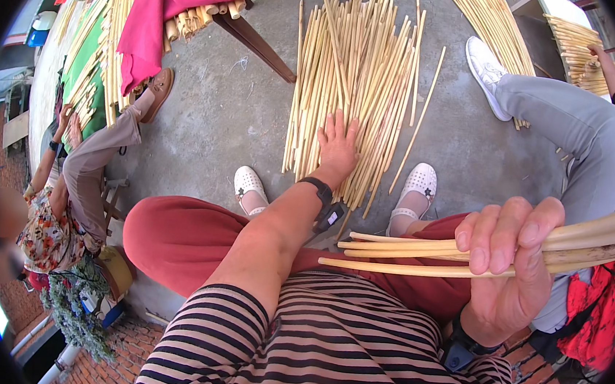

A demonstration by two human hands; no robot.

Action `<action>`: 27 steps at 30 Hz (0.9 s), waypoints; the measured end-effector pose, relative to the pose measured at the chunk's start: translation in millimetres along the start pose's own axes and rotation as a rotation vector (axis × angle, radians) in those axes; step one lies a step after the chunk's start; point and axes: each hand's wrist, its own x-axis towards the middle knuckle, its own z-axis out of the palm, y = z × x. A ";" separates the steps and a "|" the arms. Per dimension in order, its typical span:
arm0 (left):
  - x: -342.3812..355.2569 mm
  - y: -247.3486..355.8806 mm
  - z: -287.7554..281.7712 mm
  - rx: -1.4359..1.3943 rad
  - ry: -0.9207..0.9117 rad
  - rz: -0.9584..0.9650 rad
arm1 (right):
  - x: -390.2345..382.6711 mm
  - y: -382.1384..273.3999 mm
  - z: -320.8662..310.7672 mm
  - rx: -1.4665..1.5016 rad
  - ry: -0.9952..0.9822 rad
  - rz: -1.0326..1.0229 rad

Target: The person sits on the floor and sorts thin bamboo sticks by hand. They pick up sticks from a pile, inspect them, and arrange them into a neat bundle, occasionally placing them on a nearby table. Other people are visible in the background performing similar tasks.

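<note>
- Fingers of my left hand (338, 145) lie spread flat on the pile of pale sticks (354, 72) on the floor.
- My right hand (509, 264) is curled tight around a bundle of sticks (419, 254).

I see pale yellow cane sticks (353, 86) spread over a grey concrete floor (219, 118). My shirt (330, 348) is striped black and tan, my trousers (172, 239) rust red, my shoes (416, 183) white with punched holes. A magenta cloth (163, 4) covers more canes. A person nearby wears a flowered blouse (48, 235); another wears grey trousers (583, 136).
</note>
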 end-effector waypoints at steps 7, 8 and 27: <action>32.1 -28.7 -30.8 -0.386 0.114 -0.190 | 4.8 -0.3 3.0 -0.004 -0.060 0.019; 45.3 -35.9 -30.7 -0.511 0.146 -0.245 | 4.9 -0.5 3.2 -0.006 -0.057 0.019; 100.1 -47.6 -58.4 -0.574 -0.191 -0.449 | -2.7 -4.4 -6.9 0.033 0.137 -0.108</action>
